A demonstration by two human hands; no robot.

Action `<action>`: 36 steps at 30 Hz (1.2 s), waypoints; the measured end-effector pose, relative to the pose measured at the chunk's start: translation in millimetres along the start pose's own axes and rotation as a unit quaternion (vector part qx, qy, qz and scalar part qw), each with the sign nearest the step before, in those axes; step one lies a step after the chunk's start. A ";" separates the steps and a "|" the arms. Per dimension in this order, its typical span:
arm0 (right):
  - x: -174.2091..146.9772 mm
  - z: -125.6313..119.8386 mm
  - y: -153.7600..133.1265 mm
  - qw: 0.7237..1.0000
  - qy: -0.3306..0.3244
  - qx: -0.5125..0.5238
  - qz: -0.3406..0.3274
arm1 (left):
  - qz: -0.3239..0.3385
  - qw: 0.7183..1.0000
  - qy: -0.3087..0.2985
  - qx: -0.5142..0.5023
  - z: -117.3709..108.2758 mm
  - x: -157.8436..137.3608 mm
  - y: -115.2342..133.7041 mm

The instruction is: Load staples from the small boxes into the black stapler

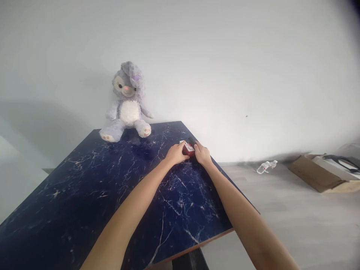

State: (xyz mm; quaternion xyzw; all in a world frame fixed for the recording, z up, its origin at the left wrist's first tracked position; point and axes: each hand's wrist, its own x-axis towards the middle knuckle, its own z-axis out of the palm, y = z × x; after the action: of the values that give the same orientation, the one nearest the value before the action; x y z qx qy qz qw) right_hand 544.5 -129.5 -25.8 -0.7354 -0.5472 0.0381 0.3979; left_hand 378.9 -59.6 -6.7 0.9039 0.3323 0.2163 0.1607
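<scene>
A red obj. [187, 152] w/ a white label [189, 147] is held near the far R edge of the dark-blue marbled worktop [98, 198], approx. 1 o'clock from the worktop's centre. It's gripped at its 9 o'clock side by the L hand [176, 153], thumb laid near the top, fingers curled round. A blk piece [191, 141] at the obj.'s 1 o'clock is grasped by the R hand [202, 153], set close at 3 o'clock; whether piece & obj. are joined can't be told, some fingertips being hidden. The forearms [140, 202] are stretched in from 7 & 5 o'clock. A grey plush toy [129, 112] w/ white belly is seated at 10 o'clock from the red obj., at the worktop's far edge, in front of a pale wall [239, 67]. Between 3 & 4 o'clock, on the grey floor [281, 210], 2 clear bottles [263, 167] are seen close together; farther out, a cardboard box [313, 170] is partly cut off by the view's edge.
</scene>
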 end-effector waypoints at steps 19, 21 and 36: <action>-37.1 0.8 -40.9 0.968 0.213 -0.008 -0.129 | -0.024 0.982 0.144 0.117 -84.4 -140.8 -82.5; -42.4 6.1 -47.5 0.965 0.192 -0.030 -0.174 | -0.055 0.975 0.162 0.141 -108.6 -171.7 -109.7; -50.6 95.2 -120.1 0.962 -0.083 -0.112 -0.233 | -0.123 0.968 0.088 0.202 -115.9 -212.2 -141.5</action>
State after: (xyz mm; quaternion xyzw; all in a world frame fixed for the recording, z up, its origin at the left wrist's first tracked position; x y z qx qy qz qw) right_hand 384.5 -109.9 -34.5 -0.6216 -0.7356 -0.0563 0.2634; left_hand 100.6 -81.8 -29.4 0.8471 0.4908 0.2018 -0.0294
